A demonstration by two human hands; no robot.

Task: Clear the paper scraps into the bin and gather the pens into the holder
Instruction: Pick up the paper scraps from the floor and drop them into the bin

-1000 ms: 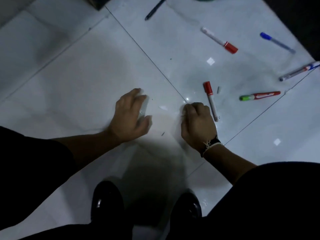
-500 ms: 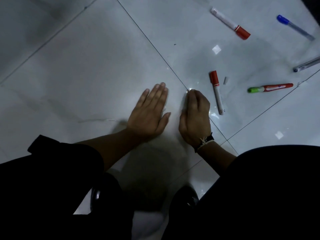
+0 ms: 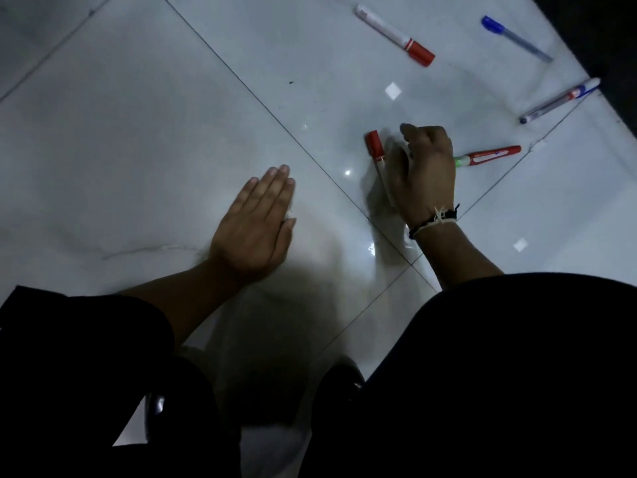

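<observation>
White glossy floor tiles filled the head view, dark grout lines crossing them, dim light and a few bright glints on the shine. I was crouched low, dark trousers and black shoes at the bottom edge.

My left hand lay flat on the tile, fingers straight and together, palm down; a small white paper scrap peeked out at the thumb side, pressed under it.

My right hand, a corded bracelet at the wrist, was over by the near red-capped marker. The fingers were curled, knuckles up, just beside the marker's barrel, but whether they pinched anything I could not tell; the underside was hidden.

Right behind that hand lay the green-tipped red marker, its green end touching the hand's outline. Farther up sat another red-capped white marker, well apart. A blue-capped pen lay near the top right edge, and a blue-and-white pen lay slanted below it.

Square paper scraps were scattered about: one between the two red-capped markers, another off to my right near my knee.

No bin or holder in view.
</observation>
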